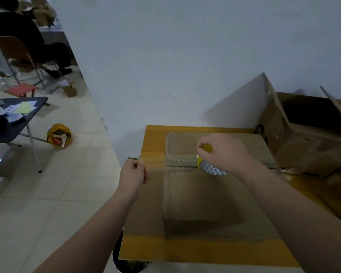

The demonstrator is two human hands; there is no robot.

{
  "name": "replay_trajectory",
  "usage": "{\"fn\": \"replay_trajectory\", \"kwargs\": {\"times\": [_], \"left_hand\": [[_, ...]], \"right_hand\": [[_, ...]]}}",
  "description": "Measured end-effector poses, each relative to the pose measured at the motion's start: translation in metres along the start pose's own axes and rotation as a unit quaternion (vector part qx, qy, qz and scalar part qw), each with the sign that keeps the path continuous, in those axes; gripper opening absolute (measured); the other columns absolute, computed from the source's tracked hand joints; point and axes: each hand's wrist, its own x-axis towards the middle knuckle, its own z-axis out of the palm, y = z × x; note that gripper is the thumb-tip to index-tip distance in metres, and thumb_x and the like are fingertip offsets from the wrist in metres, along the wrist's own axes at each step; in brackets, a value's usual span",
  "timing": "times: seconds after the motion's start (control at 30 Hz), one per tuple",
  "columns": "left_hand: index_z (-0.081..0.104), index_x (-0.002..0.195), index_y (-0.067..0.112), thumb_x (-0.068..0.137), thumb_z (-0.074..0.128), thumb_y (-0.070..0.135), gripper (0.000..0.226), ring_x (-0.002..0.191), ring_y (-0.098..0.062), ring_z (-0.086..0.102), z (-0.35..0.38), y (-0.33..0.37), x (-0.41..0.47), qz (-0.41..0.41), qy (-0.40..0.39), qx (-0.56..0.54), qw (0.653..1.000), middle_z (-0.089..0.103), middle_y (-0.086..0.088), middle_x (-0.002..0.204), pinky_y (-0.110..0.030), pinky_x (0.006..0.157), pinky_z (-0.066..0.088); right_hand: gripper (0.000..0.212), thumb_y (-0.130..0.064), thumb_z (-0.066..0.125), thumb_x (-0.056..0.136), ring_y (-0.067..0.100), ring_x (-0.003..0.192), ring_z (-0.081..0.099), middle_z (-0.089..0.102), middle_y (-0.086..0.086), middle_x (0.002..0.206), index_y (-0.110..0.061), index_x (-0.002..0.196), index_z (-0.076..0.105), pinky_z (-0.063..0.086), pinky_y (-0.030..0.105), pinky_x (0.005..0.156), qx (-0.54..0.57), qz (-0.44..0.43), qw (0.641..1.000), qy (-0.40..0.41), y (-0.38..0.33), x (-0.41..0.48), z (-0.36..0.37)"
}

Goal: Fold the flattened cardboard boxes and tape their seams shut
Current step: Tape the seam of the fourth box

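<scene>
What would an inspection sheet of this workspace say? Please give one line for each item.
Surface: yellow table, which carries the job's box.
Job's things: folded cardboard box lying flat; tape roll at its middle seam.
Clutter: large open box at the table's right side.
Hands: left hand pinches the tape end beyond the table's left edge; right hand grips the tape roll.
Cables: nothing seen.
Surroundings: white wall; tiled floor; yellow bag on the floor; dark table with papers; seated person at far left.
</scene>
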Motion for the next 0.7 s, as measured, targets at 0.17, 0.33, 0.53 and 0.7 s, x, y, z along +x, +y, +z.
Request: {"fn": "replay_trajectory", "kwargs": {"times": [0.17, 0.33, 0.53, 0.7], "left_hand": [[0.055, 0.088, 0.004, 0.099, 0.046, 0.015, 0.018, 0.063, -0.018, 0.053, 0.011, -0.016, 0.004, -0.105, -0.035, -0.071, 0.991, 0.055, -0.009, 0.072, -0.029, 0.058, 0.046], [0.054, 0.081, 0.006, 0.097, 0.052, 0.017, 0.019, 0.058, -0.016, 0.047, 0.012, -0.012, 0.008, -0.180, -0.056, -0.204, 0.961, 0.048, -0.005, 0.065, -0.024, 0.051, 0.044], [0.060, 0.086, 0.006, 0.089, 0.067, 0.020, 0.016, 0.063, -0.014, 0.047, 0.005, -0.014, 0.008, -0.063, -0.062, -0.085, 0.992, 0.054, -0.005, 0.069, -0.026, 0.060, 0.043], [0.056, 0.112, 0.007, 0.090, 0.064, 0.029, 0.033, 0.070, -0.014, 0.055, 0.027, -0.027, 0.010, -0.054, -0.074, 0.030, 0.995, 0.064, -0.006, 0.088, -0.027, 0.061, 0.044]], "right_hand": [[0.016, -0.034, 0.047, 0.090, 0.012, 0.078, 0.053, 0.060, -0.011, 0.089, -0.033, 0.087, 0.063, 0.032, 0.025, 0.055, -0.037, 0.005, 0.999, -0.010, -0.007, 0.005, 0.002], [0.015, -0.034, 0.047, 0.090, 0.011, 0.075, 0.053, 0.059, -0.011, 0.086, -0.033, 0.085, 0.062, 0.028, 0.022, 0.051, -0.042, 0.013, 0.999, -0.018, -0.007, 0.006, 0.003], [0.016, -0.034, 0.047, 0.091, 0.012, 0.078, 0.051, 0.055, -0.011, 0.085, -0.034, 0.088, 0.063, 0.028, 0.023, 0.052, -0.048, 0.017, 0.998, -0.024, -0.010, 0.008, 0.003], [0.017, -0.035, 0.047, 0.092, 0.011, 0.079, 0.052, 0.056, -0.011, 0.086, -0.034, 0.090, 0.064, 0.030, 0.023, 0.053, -0.044, 0.014, 0.999, -0.027, -0.009, 0.007, 0.003]]}}
